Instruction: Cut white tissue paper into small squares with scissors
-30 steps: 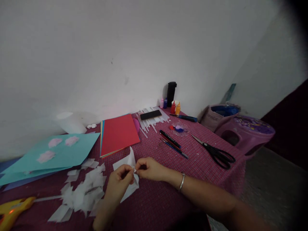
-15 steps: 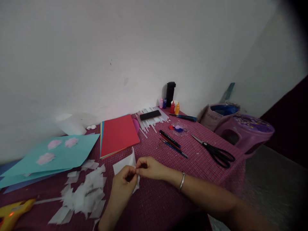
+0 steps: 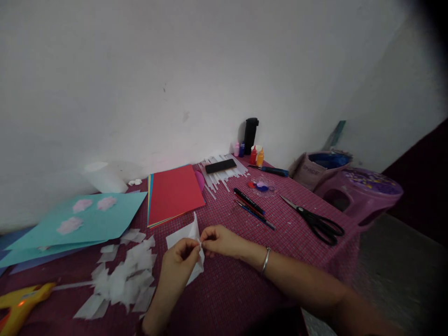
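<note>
Both hands meet near the front middle of the table. My left hand (image 3: pixel 179 262) pinches a small bit of white tissue paper (image 3: pixel 200 244) between thumb and fingertips. From the other side, my right hand (image 3: pixel 222 241), with a silver bangle at its wrist, grips the same bit in a pinch. Under and behind the fingers lies a creased white paper sheet (image 3: pixel 178 234), one corner sticking up, partly hidden by the left hand. Left of my hands is a loose heap of cut white tissue squares (image 3: pixel 122 279).
Teal sheets (image 3: pixel 115 219) with pink tissue puffs lie left; a yellow glue gun (image 3: pixel 28 303) sits in the near-left corner. Behind are red paper (image 3: pixel 175 193), a phone (image 3: pixel 220 166) and paint bottles (image 3: pixel 260 157). Pens (image 3: pixel 249 201) and black-handled scissors (image 3: pixel 317 223) lie right, beyond them a stool (image 3: pixel 357 196).
My hands stay together, fingertips shifting slightly around the white bit, and the left wrist has turned a little. The whole view has shifted slightly; the other things rest where they were.
</note>
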### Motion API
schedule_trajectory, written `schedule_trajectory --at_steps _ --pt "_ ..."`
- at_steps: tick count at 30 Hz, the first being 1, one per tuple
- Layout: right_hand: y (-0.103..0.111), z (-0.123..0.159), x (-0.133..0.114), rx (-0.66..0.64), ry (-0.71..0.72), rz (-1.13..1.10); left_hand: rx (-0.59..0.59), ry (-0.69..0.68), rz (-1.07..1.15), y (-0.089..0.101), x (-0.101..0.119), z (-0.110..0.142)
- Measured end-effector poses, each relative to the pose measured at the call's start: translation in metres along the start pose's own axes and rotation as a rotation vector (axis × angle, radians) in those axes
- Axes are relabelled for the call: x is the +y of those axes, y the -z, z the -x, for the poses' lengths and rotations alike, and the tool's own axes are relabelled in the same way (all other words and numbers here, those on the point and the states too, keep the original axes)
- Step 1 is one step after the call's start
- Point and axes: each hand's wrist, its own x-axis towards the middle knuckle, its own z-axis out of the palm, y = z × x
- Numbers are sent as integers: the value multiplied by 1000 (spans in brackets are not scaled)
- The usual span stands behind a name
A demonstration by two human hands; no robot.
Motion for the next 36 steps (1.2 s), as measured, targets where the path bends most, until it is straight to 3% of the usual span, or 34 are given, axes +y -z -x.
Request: schedule_trajectory --at_steps 11,16,24,36 --pt "-4 5 2 114 241 263 81 -102 -237 -3 -4 0" --pt "-3 8 3 126 357 390 78 -64 -194 -4 -5 0" --pt "-2 9 -3 144 291 297 60 -7 -59 1 2 -1" --pt "-1 18 -11 193 434 485 73 -39 -132 2 4 4"
